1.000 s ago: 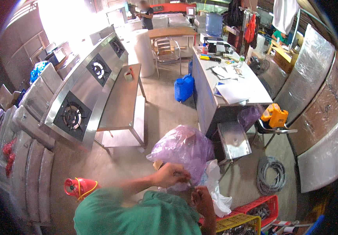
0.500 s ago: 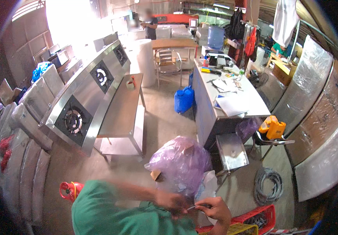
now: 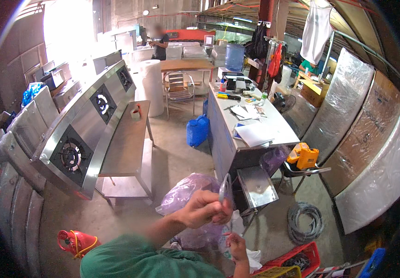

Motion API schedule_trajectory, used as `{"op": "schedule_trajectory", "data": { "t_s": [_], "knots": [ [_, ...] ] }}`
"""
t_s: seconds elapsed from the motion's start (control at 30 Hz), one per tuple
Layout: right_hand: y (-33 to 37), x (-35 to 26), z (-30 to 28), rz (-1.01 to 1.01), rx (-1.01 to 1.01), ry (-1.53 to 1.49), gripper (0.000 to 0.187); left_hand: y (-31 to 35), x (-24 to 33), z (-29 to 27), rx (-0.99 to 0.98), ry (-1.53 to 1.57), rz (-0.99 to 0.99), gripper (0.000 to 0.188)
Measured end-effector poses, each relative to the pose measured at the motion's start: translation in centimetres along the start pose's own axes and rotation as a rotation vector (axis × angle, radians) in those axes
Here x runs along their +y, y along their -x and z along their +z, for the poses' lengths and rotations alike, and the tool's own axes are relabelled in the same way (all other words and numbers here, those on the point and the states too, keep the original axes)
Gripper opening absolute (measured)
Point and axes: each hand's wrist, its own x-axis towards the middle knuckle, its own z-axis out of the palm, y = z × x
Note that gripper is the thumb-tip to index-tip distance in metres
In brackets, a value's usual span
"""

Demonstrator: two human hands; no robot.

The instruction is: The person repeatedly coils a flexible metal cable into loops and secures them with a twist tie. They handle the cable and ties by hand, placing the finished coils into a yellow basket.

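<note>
Left hand pinching clear strip, upright, top end; right hand just below, nearer, fingers curled, grasp unclear.

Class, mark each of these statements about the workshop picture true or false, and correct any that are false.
1. The person's left hand is raised and pinches a thin clear strip in its fingers. True.
2. A purple plastic bag lies on the floor just beyond the hands. True.
3. The blue jerrycan stands on top of the grey worktable. False: it stands on the floor beside the table.
4. The steel stove unit at the left shows two round burners. True.
5. The coil of cable hangs from the chair. False: it lies on the floor.
6. The right hand is higher than the left. False: it is lower, near the picture's bottom edge.
</note>
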Motion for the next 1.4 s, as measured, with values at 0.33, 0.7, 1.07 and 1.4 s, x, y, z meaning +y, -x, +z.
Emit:
{"op": "schedule_trajectory", "data": {
  "t_s": [0.33, 0.7, 1.07, 1.4],
  "knots": [
    [2.1, -6.2, 0.9, 0.341, -0.087, 0.348, 0.031, 2.8, -8.8, -3.5, -0.375, -1.127, -0.081, 0.026],
    [-0.5, -12.0, -1.9, -0.074, -0.024, 0.772, 0.018, 5.0, -10.3, -2.8, -0.451, -0.721, -0.481, 0.019],
    [-5.0, -15.3, -4.8, -0.378, -0.112, 0.941, 0.022, 5.7, -8.5, -1.5, -0.168, -0.392, -0.897, 0.042],
    [-6.7, -3.3, -4.0, -0.029, -0.120, 0.088, 0.015, 4.5, -5.6, -2.6, -0.004, 1.160, -0.802, 0.054]
  ]
}}
